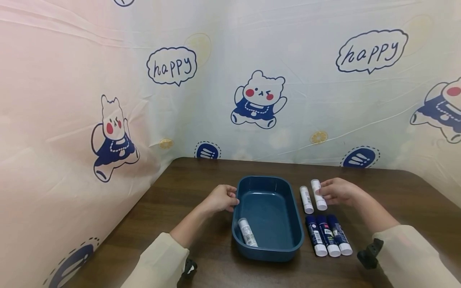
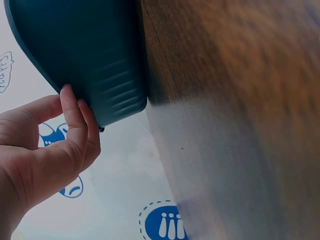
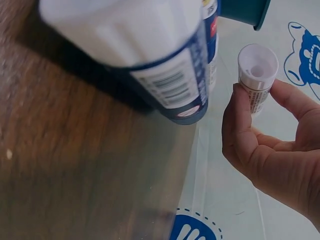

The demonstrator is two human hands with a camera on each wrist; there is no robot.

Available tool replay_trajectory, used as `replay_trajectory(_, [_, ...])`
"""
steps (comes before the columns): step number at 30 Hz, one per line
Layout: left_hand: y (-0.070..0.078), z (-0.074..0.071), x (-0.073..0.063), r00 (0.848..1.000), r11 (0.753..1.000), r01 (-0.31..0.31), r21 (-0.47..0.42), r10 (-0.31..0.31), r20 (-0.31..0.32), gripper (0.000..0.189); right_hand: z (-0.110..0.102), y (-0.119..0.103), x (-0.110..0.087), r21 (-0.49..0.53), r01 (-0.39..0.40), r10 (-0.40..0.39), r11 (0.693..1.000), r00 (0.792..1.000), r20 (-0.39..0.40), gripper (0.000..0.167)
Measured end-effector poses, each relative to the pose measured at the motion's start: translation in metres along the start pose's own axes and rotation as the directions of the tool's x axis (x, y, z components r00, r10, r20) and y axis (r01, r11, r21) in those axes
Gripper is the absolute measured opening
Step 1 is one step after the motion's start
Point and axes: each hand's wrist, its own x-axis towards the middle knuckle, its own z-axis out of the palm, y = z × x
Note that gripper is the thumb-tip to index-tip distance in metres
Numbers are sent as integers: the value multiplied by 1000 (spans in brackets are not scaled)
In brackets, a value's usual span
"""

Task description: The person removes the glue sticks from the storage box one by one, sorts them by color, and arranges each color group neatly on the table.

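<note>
A dark teal plastic bin [image 1: 270, 212] stands on the table, with one white glue stick [image 1: 247, 233] lying at its near left. My left hand [image 1: 220, 199] pinches the bin's left rim between thumb and fingers, as the left wrist view also shows. In my right hand [image 1: 339, 191], thumb and fingertips pinch a second white glue stick [image 1: 319, 196] right of the bin. The right wrist view shows the end of this glue stick [image 3: 258, 65] facing the camera. Between it and the bin lies a third white glue stick [image 1: 306, 200].
Several blue glue sticks [image 1: 328, 235] with white ends lie side by side right of the bin, nearer me than the white ones. Under everything is a brown wooden table [image 1: 194, 176]. A printed cloth [image 1: 302, 52] hangs behind and at the sides.
</note>
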Motion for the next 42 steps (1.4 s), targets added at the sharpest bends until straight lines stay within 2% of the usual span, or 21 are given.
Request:
replay_trajectory(8, [0,0,0,1000,1000,-5,3,5,-4,44,0,4,3,-36,-39,38,999,999,-20,58])
replay_trajectory(23, [0,0,1,1000,1000,0,-7,0,1,45,3,14,11,-39,-79,78,996,997,-25,47])
replay_trajectory(42, [1,0,0,1000,1000,-6,-10,6,3,45,7,20,18,-50,-120,118,992,992,-39,41])
